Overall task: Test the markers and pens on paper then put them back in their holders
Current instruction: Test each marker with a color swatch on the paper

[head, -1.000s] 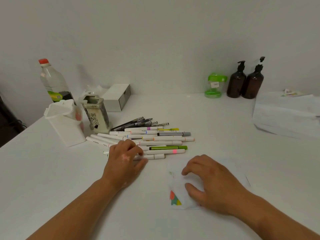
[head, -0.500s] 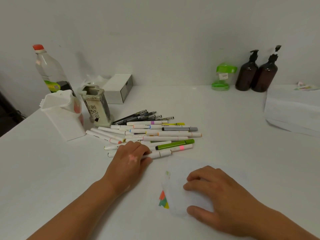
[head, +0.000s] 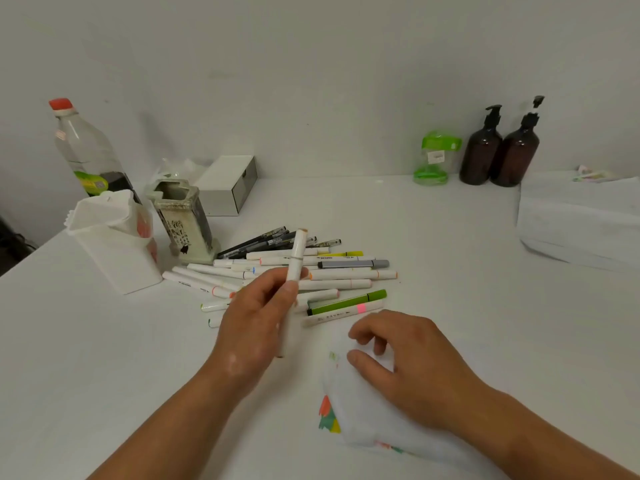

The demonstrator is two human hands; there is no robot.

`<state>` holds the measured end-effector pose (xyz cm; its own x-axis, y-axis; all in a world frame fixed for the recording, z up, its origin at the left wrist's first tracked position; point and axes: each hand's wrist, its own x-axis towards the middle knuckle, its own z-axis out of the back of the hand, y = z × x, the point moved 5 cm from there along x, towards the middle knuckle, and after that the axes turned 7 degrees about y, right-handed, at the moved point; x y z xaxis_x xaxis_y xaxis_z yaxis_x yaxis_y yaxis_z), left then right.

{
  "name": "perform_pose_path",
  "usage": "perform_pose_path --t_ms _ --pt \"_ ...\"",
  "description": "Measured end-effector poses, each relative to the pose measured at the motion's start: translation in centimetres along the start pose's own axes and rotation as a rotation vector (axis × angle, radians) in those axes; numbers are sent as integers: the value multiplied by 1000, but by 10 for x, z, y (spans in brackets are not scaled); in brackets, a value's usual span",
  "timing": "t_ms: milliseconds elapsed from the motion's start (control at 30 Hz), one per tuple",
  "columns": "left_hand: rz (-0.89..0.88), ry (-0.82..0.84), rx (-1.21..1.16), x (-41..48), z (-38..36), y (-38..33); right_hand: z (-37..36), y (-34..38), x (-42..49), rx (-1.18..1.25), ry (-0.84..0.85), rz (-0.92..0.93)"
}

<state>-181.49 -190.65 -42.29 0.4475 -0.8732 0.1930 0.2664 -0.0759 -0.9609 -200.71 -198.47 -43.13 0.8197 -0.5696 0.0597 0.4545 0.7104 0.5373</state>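
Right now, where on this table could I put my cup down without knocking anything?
Widest bare table lies between the marker pile and the white paper stack, in front of the brown pump bottles. Another patch sits at the front left, before the white holder. Crowded: around that holder and the pile, and the test paper under the right hand.

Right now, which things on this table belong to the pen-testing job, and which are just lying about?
Part of the job:
white marker, held up
pile of markers and pens
scribbled paper
white holder
patterned holder

Just lying about:
plastic bottle
white box
green jar
two brown pump bottles
white bundle at the right
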Motion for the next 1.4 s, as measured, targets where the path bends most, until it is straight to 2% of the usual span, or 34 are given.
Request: perform_pose_path --t_ms 67,100,200,300,400,467,600,667,767,833,967,1067,1133,1267,1400 --pt "150 95 -450 9 -23 -1 5 1 6 269 -52 -56" --pt "184 135 -561 14 -34 -3 6 0 9 394 -62 -91" --pt "205 211 -673 26 -52 -2 16 -10 18 654 -147 -146" --pt "194 261 -724 41 -51 5 34 -26 22 777 -246 -146" --pt "142 258 -712 51 -40 12 48 -38 31 828 -274 -104" --pt "91 232 -545 52 -31 16 50 -46 37 826 -278 -90" --pt "-65 150 228 43 -23 20 37 -51 42 941 -225 -50" --pt "-223 182 422 36 -32 12 28 -50 42 966 -226 -25" --pt "-370 324 520 28 -52 1 22 -46 41 959 -238 36" --pt "-407 402 547 24 -64 -3 21 -44 40 991 -243 56" --pt "-378 366 636 20 -71 -5 17 -39 39 991 -172 76" --pt "-339 402 665 18 -74 -5 12 -38 39 971 -150 78" --pt "-332 434 677 20 -70 -3 14 -47 40 982 -220 26" --pt "-268 579 826 20 -50 11 26 -76 35 1174 -399 -122" --pt "-263 628 915 6 -51 15 47 -75 29 1003 -364 -134"
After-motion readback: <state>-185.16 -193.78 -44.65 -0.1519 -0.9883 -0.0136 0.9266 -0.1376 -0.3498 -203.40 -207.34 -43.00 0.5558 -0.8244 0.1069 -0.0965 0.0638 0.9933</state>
